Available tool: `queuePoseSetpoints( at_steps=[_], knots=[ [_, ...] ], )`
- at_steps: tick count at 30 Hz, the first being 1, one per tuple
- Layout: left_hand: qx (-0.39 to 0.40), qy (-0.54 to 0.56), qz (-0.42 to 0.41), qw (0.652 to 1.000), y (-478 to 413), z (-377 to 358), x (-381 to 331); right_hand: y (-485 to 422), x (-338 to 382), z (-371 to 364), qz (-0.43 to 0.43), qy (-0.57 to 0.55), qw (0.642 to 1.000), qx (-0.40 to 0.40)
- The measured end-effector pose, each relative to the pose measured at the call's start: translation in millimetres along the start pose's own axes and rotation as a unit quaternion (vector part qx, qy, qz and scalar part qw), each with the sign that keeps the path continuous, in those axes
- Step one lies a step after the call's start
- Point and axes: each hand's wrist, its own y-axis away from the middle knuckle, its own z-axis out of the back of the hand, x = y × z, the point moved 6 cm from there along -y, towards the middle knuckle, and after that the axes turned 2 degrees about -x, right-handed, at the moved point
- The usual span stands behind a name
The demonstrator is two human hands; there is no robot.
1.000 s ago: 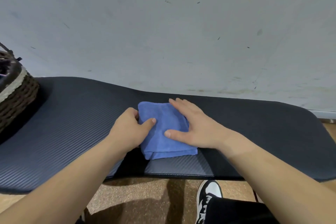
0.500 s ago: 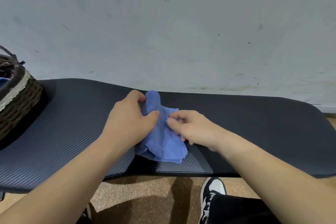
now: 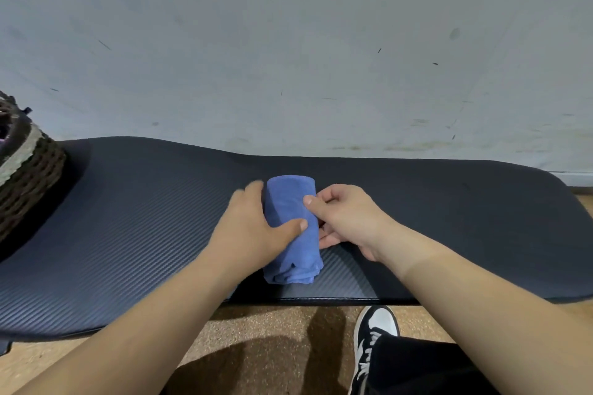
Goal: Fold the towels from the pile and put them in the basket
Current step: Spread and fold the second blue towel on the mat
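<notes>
Folded blue towel [image 3: 290, 228] lies clasped between left hand [image 3: 253, 231] and right hand [image 3: 346, 218].

Towel [image 3: 290, 224] mid-bench [image 3: 144, 218], basket [image 3: 27, 176] at far left.

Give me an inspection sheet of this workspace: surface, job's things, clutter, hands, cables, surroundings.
Surface: dark ribbed mat, lying flat against the wall.
Job's things: blue towel, folded into a narrow bundle mid-mat; woven basket at the mat's far left, partly out of frame, contents unclear. No pile of towels in view.
Clutter: nothing seen.
Hands: left hand grips the towel's left side, thumb across the top; right hand pinches its right edge.
Cables: nothing seen.
Surroundings: scuffed grey wall behind; speckled floor below; a black-and-white shoe at the near edge.
</notes>
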Motion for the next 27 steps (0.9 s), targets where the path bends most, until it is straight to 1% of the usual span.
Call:
queuePoseSetpoints(
  at_steps=[2, 4, 6, 8, 10, 12, 14, 15, 16, 18, 20, 22, 23, 24, 27],
  knots=[
    [0.017, 0.046, 0.028, 0.998, 2, -9, 6, 1, 4, -2, 0.008, 0.01, 1.0, -0.01],
    [0.015, 0.09, 0.018, 0.996, 3, -11, 3, 0, 4, -1, 0.005, 0.015, 1.0, -0.009],
    [0.015, 0.145, 0.004, 0.989, 3, -3, -3, -2, 6, 0, 0.009, 0.014, 1.0, 0.011],
    [0.044, 0.191, -0.008, 0.981, 5, 13, -9, -3, 12, 1, 0.041, -0.01, 0.998, 0.046],
    [0.096, 0.201, -0.041, 0.974, 11, 31, -13, -1, 23, 4, 0.069, -0.068, 0.991, 0.094],
    [0.145, 0.199, -0.076, 0.966, 20, 51, -14, 9, 38, -4, 0.083, -0.099, 0.974, 0.185],
    [0.163, 0.18, -0.089, 0.966, 27, 70, -8, 23, 47, -20, 0.092, -0.063, 0.955, 0.276],
    [0.155, 0.163, -0.085, 0.971, 29, 79, -1, 28, 49, -29, 0.095, -0.034, 0.952, 0.29],
    [0.141, 0.15, -0.075, 0.976, 31, 88, 8, 30, 50, -38, 0.096, -0.005, 0.956, 0.279],
    [0.118, 0.134, -0.052, 0.983, 34, 104, 27, 30, 56, -54, 0.099, 0.031, 0.968, 0.227],
    [0.114, 0.126, -0.023, 0.985, 41, 118, 52, 35, 67, -71, 0.108, 0.023, 0.975, 0.191],
    [0.115, 0.121, 0.03, 0.986, 52, 134, 77, 40, 75, -86, 0.11, -0.015, 0.98, 0.165],
    [0.114, 0.141, 0.054, 0.982, 58, 143, 88, 43, 77, -94, 0.106, -0.038, 0.981, 0.157],
    [0.112, 0.185, 0.07, 0.974, 65, 152, 96, 46, 79, -104, 0.098, -0.065, 0.981, 0.154],
    [0.09, 0.353, 0.125, 0.923, 82, 175, 115, 56, 79, -144, 0.062, -0.136, 0.977, 0.154]
  ],
)
